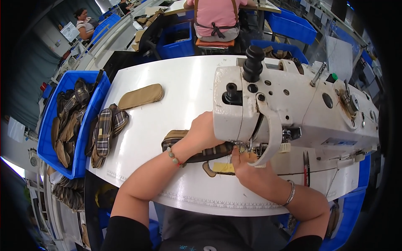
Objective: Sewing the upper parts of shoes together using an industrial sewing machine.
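Note:
A brown plaid fabric pouch (176,136) with a zipper along it lies under the head of a white sewing machine (234,113). My left hand (202,130) rests over the pouch, its fingers hidden behind the machine head. Close to the needle area, my right hand (256,172) has its fingers bent and closed on the pouch's right end. Just left of that hand, a yellow piece (223,167) lies on the white table (180,92) beside a small tan-edged piece (208,169).
Plaid pouches (104,131) are piled at the table's left, next to a blue bin (79,167) of similar pieces. A tan oval pouch (141,96) lies farther back. Red-handled scissors (306,167) lie at right. A co-worker in pink (215,16) sits ahead.

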A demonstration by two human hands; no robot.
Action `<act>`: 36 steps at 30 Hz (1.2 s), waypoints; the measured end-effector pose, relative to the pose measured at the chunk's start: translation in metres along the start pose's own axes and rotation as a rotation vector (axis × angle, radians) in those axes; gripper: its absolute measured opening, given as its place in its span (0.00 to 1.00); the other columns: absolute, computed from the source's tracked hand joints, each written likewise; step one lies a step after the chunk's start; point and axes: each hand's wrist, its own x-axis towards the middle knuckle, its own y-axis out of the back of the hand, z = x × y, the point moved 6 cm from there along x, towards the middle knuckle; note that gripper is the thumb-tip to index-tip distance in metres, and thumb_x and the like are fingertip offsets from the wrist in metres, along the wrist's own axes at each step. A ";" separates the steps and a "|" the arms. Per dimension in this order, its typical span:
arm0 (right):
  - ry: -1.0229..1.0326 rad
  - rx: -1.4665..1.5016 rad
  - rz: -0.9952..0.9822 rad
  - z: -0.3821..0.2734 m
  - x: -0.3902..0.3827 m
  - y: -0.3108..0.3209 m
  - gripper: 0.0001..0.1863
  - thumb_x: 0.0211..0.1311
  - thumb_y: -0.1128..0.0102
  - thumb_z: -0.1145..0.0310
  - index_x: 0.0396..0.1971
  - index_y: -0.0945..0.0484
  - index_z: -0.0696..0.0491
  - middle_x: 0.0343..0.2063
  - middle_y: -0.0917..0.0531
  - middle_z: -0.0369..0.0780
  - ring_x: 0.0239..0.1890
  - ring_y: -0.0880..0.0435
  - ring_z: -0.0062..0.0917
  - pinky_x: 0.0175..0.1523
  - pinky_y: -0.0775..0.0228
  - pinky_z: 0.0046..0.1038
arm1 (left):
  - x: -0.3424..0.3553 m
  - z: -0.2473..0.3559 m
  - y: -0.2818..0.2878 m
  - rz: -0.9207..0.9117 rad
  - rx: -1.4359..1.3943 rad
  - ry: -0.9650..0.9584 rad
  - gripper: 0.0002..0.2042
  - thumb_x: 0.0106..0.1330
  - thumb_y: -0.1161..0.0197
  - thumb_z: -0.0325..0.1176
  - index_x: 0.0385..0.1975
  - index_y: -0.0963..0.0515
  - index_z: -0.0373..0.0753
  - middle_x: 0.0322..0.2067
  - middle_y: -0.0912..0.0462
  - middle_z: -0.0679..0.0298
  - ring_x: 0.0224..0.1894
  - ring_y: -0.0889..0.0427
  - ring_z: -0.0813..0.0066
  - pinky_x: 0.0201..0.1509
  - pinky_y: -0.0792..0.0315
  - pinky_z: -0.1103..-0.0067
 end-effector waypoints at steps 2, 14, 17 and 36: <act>0.100 -0.208 0.071 0.001 0.001 -0.003 0.20 0.50 0.44 0.77 0.46 0.20 0.63 0.25 0.21 0.37 0.27 0.20 0.24 0.33 0.24 0.30 | -0.001 -0.002 0.000 0.013 -0.018 0.011 0.13 0.50 0.31 0.39 0.36 0.17 0.44 0.30 0.15 0.55 0.34 0.16 0.51 0.36 0.22 0.65; -0.377 0.817 0.122 0.025 -0.006 -0.032 0.10 0.60 0.39 0.73 0.39 0.19 0.60 0.28 0.15 0.44 0.30 0.14 0.36 0.34 0.23 0.29 | -0.026 0.057 0.035 -0.018 0.375 -0.249 0.12 0.51 0.29 0.34 0.37 0.15 0.44 0.42 0.16 0.66 0.47 0.19 0.62 0.42 0.23 0.71; -0.581 1.166 0.193 0.034 -0.005 -0.034 0.07 0.62 0.40 0.70 0.35 0.18 0.58 0.26 0.15 0.45 0.30 0.14 0.37 0.32 0.24 0.32 | -0.041 0.057 0.032 -0.086 0.247 -0.403 0.16 0.51 0.29 0.37 0.41 0.15 0.46 0.40 0.17 0.69 0.47 0.20 0.65 0.45 0.22 0.72; -0.133 0.506 0.285 0.035 0.007 -0.001 0.12 0.53 0.39 0.74 0.39 0.18 0.53 0.19 0.20 0.33 0.19 0.18 0.24 0.22 0.29 0.26 | -0.036 0.033 0.015 -0.053 0.206 -0.329 0.10 0.56 0.31 0.38 0.38 0.16 0.49 0.38 0.21 0.73 0.40 0.21 0.70 0.39 0.23 0.76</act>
